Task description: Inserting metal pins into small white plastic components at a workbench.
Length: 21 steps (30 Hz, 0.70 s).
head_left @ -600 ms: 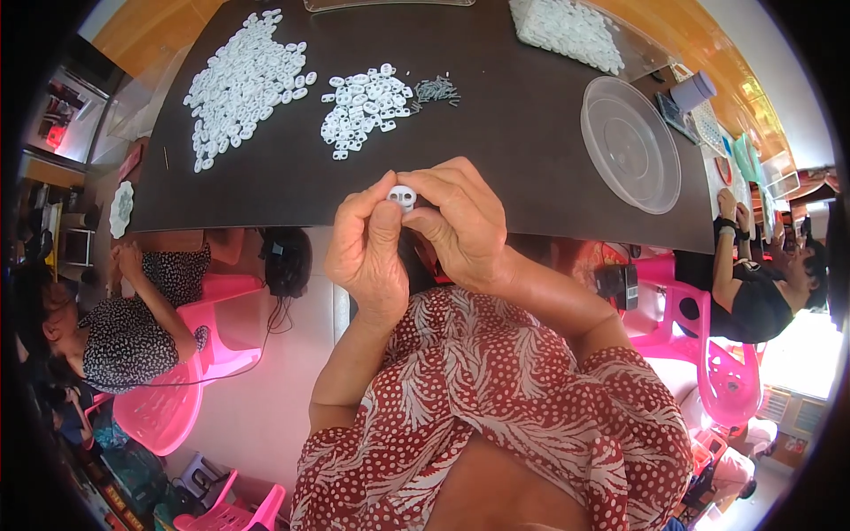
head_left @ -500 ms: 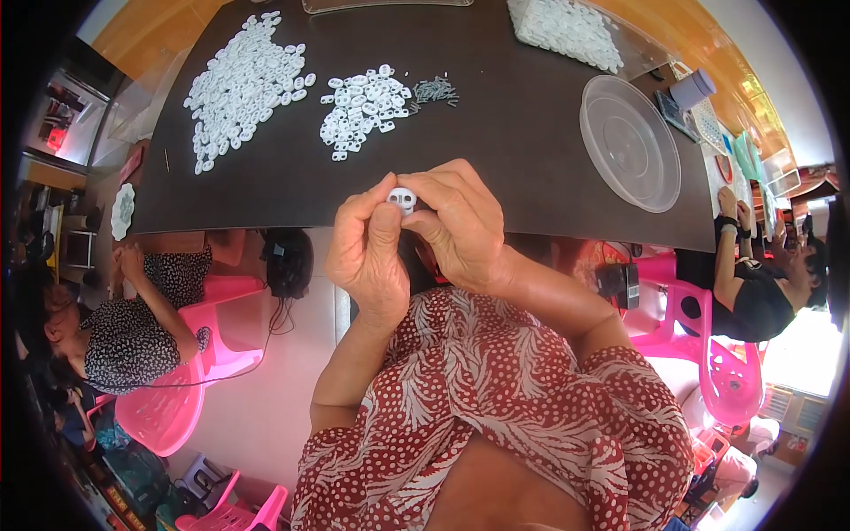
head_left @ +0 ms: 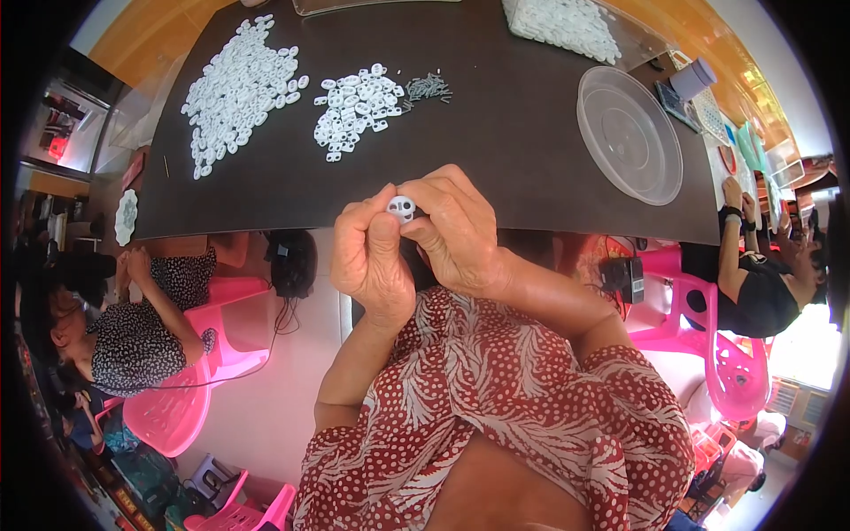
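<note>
White piece point(head_left: 401, 210), white-dotted red blouse point(head_left: 505, 372)

head view | left fisheye | looks down, close, over table point(head_left: 522, 133)

dark table point(head_left: 505, 142) | white-piece heap point(head_left: 241, 97) | smaller heap point(head_left: 356, 108) | grey pins point(head_left: 428, 89) | clear disc point(head_left: 629, 134)

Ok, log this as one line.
Left fingers: holding white piece | right fingers: same piece | table: white piles, grey pins, clear lid
</note>
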Tool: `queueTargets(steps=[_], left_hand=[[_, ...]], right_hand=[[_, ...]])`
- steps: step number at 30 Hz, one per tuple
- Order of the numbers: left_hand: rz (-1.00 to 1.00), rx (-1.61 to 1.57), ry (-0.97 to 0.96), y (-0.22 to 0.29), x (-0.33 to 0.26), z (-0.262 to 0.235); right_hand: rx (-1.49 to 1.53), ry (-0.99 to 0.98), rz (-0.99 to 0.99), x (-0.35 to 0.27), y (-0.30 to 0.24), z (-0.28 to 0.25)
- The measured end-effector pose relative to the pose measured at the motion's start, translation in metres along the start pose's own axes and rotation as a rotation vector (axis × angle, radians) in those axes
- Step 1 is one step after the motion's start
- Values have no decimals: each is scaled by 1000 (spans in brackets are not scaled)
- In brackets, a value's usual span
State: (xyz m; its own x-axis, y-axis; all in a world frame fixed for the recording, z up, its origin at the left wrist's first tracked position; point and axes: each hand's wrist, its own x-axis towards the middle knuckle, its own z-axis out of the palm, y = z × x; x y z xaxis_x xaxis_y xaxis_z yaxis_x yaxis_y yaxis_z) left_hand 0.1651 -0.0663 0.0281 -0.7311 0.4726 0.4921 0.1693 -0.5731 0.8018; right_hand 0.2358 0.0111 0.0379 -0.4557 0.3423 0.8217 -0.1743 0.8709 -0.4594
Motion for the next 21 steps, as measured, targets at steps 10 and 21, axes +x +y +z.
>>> queueTargets(steps=[10,21], left_hand=[[-6,19,4,-1,-6,-1],[-55,-22,41,7,-8,-1]], right_hand=[[-33,-29,-55,0,3,-4],[-18,-42,-66,2,-1,3]])
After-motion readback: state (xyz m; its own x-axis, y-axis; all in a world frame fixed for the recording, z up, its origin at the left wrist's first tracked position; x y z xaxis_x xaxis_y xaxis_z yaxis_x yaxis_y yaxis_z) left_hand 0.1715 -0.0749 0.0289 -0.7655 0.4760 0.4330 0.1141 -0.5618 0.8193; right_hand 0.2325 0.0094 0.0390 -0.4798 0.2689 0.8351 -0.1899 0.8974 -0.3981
